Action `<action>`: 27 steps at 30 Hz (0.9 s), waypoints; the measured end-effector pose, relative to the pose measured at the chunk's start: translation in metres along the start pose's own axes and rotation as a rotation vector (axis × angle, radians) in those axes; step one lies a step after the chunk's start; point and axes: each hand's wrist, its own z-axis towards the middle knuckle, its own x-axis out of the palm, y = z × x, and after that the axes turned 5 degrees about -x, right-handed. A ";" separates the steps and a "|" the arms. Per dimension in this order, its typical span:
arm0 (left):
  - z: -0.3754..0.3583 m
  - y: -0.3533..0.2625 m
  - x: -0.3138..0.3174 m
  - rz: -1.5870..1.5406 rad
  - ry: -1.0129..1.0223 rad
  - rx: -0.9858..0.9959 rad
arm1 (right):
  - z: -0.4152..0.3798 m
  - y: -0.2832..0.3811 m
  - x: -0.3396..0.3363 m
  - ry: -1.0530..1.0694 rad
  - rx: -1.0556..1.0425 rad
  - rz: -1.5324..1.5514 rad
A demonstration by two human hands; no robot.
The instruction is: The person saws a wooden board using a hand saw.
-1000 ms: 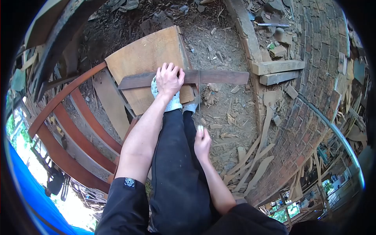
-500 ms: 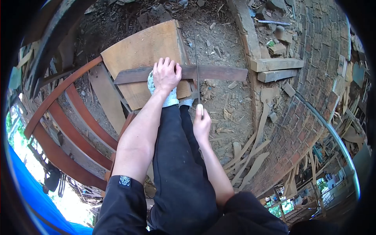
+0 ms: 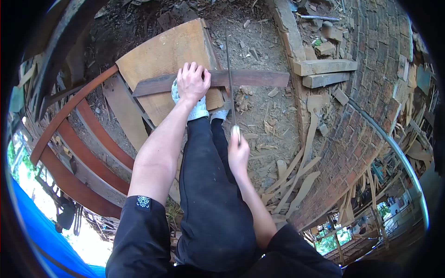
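A dark wooden plank (image 3: 259, 78) lies across a broad tan board (image 3: 162, 51), its right end sticking out past the board's edge. My left hand (image 3: 193, 84) presses on the plank with its fingers curled over the far edge. Under that hand, a light-coloured shoe (image 3: 198, 111) also rests on the plank. My right hand (image 3: 238, 150) is wrapped around the handle of a handsaw (image 3: 230, 85). The saw's thin blade crosses the plank just right of the tan board, pointing away from me. Whether a cut shows in the wood is hidden by the blade.
On the left stands a reddish-brown slatted wooden frame (image 3: 92, 134). A concrete ledge (image 3: 289, 37) and a brick surface (image 3: 378, 60) run along the right, with two short wooden blocks (image 3: 327, 67) between. Wood scraps (image 3: 303, 192) and chips litter the dirt. A metal pipe (image 3: 403, 160) curves at far right.
My right hand has drawn the saw back toward my body, so its handle sits farther from the plank. My left hand keeps its place on the plank. The view has shifted slightly.
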 end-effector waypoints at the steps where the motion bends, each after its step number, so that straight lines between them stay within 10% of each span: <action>1: -0.002 -0.001 0.000 -0.003 0.001 -0.006 | -0.037 -0.009 -0.025 0.066 0.131 0.077; 11: -0.001 -0.001 -0.001 0.026 -0.011 0.001 | 0.052 0.032 0.024 -0.077 -0.127 -0.009; 18: 0.005 -0.003 -0.001 0.051 -0.009 -0.019 | -0.061 -0.021 -0.039 0.016 0.211 0.102; 27: 0.005 0.000 0.002 0.018 -0.048 0.013 | 0.019 0.004 -0.002 0.039 -0.115 -0.021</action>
